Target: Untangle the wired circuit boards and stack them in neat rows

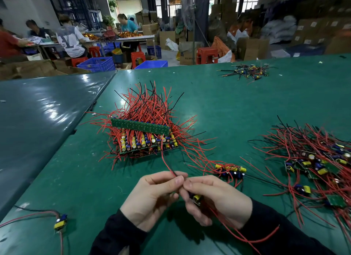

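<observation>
A small circuit board (196,198) with a yellow part and red and black wires sits in my right hand (214,199), whose fingers curl round it. My left hand (152,195) pinches that board's red and black wires (171,172) just above it. Ahead stands the neat stack of boards (146,140) in rows, red wires fanning out behind it. A small bunch of boards (230,172) lies right of my hands. At the far right lies a tangled heap of wired boards (315,167).
A single wired board (60,221) lies at the near left on the green table (218,106). A small pile of wire scraps (247,72) sits at the far right. A second table (38,110) adjoins on the left. People work at tables in the background.
</observation>
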`<action>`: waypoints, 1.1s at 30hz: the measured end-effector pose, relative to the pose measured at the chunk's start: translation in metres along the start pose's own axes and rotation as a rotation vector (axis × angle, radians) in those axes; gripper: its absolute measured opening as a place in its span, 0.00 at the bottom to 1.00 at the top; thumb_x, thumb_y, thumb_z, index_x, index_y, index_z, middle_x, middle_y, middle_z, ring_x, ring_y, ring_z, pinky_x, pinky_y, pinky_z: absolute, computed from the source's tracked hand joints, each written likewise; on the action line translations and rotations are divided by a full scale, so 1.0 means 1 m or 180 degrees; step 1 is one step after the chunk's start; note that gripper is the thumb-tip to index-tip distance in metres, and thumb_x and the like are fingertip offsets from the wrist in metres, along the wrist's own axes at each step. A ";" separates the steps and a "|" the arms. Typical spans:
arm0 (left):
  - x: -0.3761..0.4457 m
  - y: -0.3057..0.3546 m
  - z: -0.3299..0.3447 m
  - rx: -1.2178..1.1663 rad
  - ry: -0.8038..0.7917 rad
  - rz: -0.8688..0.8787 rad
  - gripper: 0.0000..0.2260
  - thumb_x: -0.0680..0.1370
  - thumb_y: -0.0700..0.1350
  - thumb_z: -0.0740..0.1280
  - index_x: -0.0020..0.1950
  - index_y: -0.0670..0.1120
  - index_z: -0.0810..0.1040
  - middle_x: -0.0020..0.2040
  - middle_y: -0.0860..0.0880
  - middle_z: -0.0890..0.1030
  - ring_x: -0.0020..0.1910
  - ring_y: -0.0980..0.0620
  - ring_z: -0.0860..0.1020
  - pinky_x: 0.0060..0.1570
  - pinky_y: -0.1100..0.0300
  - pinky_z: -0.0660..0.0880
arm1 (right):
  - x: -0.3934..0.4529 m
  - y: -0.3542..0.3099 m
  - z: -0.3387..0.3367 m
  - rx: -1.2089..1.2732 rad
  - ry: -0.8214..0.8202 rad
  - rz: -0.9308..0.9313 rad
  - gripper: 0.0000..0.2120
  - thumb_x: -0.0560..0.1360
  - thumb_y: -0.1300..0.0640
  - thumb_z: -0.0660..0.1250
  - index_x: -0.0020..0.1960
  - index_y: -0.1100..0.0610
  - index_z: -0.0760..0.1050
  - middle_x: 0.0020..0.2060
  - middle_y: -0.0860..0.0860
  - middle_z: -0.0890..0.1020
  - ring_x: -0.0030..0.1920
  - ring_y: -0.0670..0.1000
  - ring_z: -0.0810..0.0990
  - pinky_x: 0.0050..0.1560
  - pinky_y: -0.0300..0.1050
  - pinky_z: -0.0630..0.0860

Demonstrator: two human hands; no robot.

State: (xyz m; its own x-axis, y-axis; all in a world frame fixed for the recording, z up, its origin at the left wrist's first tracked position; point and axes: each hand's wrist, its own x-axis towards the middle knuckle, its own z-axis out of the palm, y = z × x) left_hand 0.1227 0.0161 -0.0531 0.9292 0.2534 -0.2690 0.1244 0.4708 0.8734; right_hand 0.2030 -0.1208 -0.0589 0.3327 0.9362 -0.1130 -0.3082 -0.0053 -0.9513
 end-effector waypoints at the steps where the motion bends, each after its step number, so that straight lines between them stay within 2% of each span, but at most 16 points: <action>1: 0.000 0.000 0.002 -0.0097 0.0057 0.0016 0.05 0.61 0.39 0.71 0.34 0.41 0.85 0.27 0.45 0.79 0.25 0.57 0.77 0.25 0.70 0.72 | 0.000 -0.001 -0.001 0.0053 0.0001 0.0020 0.12 0.77 0.53 0.60 0.36 0.55 0.73 0.22 0.50 0.72 0.19 0.46 0.67 0.21 0.35 0.63; 7: 0.001 0.007 0.000 -0.0523 0.0505 0.0405 0.05 0.62 0.38 0.69 0.33 0.41 0.85 0.28 0.49 0.79 0.25 0.59 0.77 0.24 0.71 0.73 | -0.001 -0.004 -0.004 0.0379 -0.0146 0.0183 0.12 0.76 0.52 0.61 0.35 0.55 0.72 0.21 0.49 0.69 0.18 0.45 0.65 0.23 0.35 0.64; 11: 0.000 0.012 -0.005 -0.0235 0.0493 0.0626 0.06 0.64 0.42 0.69 0.35 0.45 0.86 0.28 0.50 0.79 0.28 0.58 0.79 0.25 0.67 0.73 | -0.002 -0.005 -0.004 0.0631 -0.0312 0.0241 0.12 0.75 0.53 0.60 0.35 0.55 0.73 0.21 0.50 0.68 0.18 0.45 0.64 0.23 0.35 0.64; 14: 0.001 0.011 -0.004 -0.0170 0.0503 0.0728 0.07 0.64 0.42 0.68 0.36 0.45 0.86 0.30 0.49 0.81 0.29 0.57 0.80 0.24 0.67 0.73 | -0.003 -0.006 -0.004 0.0679 -0.0359 0.0300 0.12 0.75 0.52 0.60 0.35 0.54 0.73 0.21 0.49 0.68 0.18 0.45 0.64 0.23 0.34 0.64; 17: 0.002 0.007 -0.002 -0.0044 0.0798 0.1066 0.05 0.66 0.38 0.69 0.35 0.41 0.85 0.32 0.44 0.82 0.27 0.55 0.79 0.25 0.67 0.74 | -0.001 -0.005 -0.002 0.0380 -0.0244 0.0327 0.12 0.76 0.53 0.60 0.35 0.54 0.73 0.21 0.50 0.69 0.18 0.46 0.64 0.22 0.34 0.64; 20: 0.005 0.000 0.002 0.0256 0.1313 0.1444 0.08 0.69 0.31 0.69 0.33 0.40 0.84 0.29 0.45 0.81 0.24 0.54 0.78 0.25 0.66 0.75 | 0.002 0.002 0.001 -0.0345 0.0200 0.0077 0.15 0.79 0.58 0.58 0.34 0.56 0.71 0.20 0.51 0.70 0.17 0.46 0.65 0.21 0.35 0.63; 24: 0.007 0.001 -0.001 -0.0088 0.1272 0.1091 0.05 0.67 0.31 0.70 0.38 0.40 0.83 0.31 0.44 0.82 0.25 0.55 0.78 0.26 0.67 0.75 | 0.002 0.003 0.002 -0.0333 0.0159 0.0032 0.15 0.79 0.57 0.59 0.34 0.56 0.72 0.20 0.51 0.70 0.17 0.46 0.65 0.21 0.35 0.64; 28: 0.010 0.001 -0.005 -0.0423 0.1306 0.1046 0.04 0.62 0.34 0.71 0.35 0.39 0.82 0.32 0.46 0.82 0.26 0.55 0.79 0.26 0.68 0.75 | 0.001 0.002 0.001 -0.0259 0.0073 0.0054 0.13 0.76 0.54 0.60 0.34 0.54 0.73 0.20 0.51 0.70 0.18 0.46 0.66 0.22 0.36 0.65; 31: 0.011 -0.002 -0.005 -0.0492 0.1393 0.1018 0.04 0.66 0.31 0.69 0.37 0.38 0.78 0.32 0.47 0.82 0.25 0.54 0.79 0.25 0.67 0.75 | 0.003 0.005 0.002 -0.0334 0.0141 0.0041 0.14 0.77 0.55 0.59 0.34 0.55 0.72 0.20 0.51 0.70 0.17 0.46 0.66 0.22 0.37 0.64; 33: 0.011 0.000 -0.006 -0.0601 0.1320 0.0935 0.04 0.69 0.32 0.68 0.38 0.39 0.79 0.31 0.46 0.81 0.26 0.54 0.79 0.26 0.67 0.75 | 0.002 0.006 0.002 -0.0325 0.0114 0.0098 0.15 0.78 0.56 0.60 0.33 0.55 0.72 0.20 0.51 0.70 0.17 0.46 0.66 0.21 0.37 0.63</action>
State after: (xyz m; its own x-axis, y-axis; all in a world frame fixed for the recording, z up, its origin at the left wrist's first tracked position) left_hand 0.1305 0.0239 -0.0583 0.6954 0.6915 -0.1954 -0.2203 0.4639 0.8580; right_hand 0.1999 -0.1178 -0.0639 0.3568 0.9219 -0.1510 -0.2270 -0.0712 -0.9713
